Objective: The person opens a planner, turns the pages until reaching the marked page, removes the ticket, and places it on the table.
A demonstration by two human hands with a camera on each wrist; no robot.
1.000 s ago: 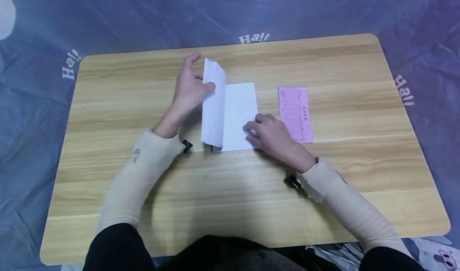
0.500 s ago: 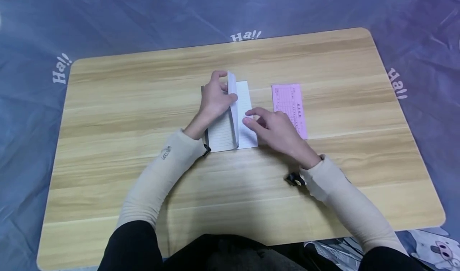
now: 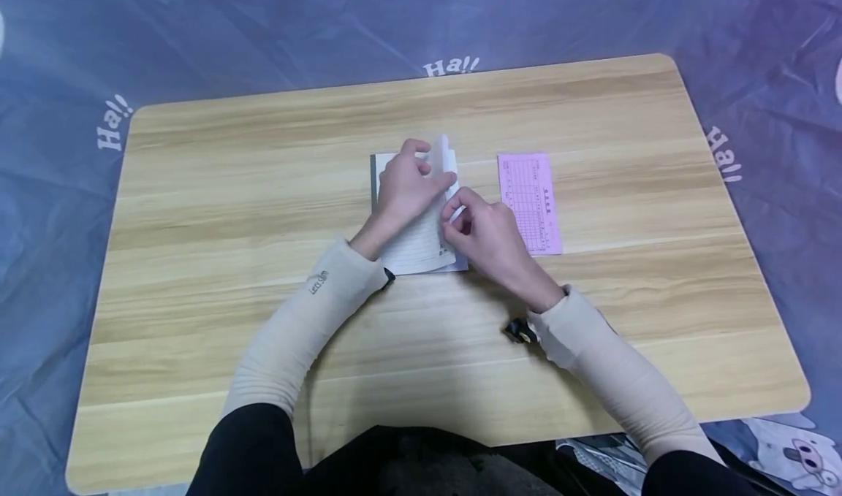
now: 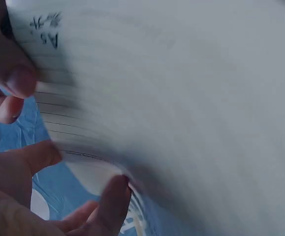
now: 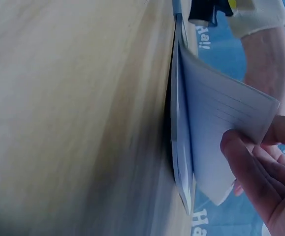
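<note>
A white lined notebook [image 3: 421, 251] lies open in the middle of the wooden table [image 3: 263, 153]. My left hand [image 3: 430, 166] curls over a lifted bunch of its pages and holds them bent towards the right. My right hand [image 3: 454, 215] pinches the edge of a page just beside it. In the left wrist view the lined pages [image 4: 181, 98] fill the frame, with my fingers [image 4: 19, 81] at their left edge. The right wrist view shows the notebook [image 5: 216, 118] edge-on, its sheets fanned apart, and my right fingers [image 5: 245, 152] on a page corner.
A pink printed slip [image 3: 529, 202] lies flat on the table just right of the notebook. The table stands on a blue cloth [image 3: 66, 58] printed with "Ha!!". Bare wood surrounds the notebook on every side.
My left hand has swung the lifted pages from the left side over to the right. My right hand has risen from lying flat on the page to pinching a page edge.
</note>
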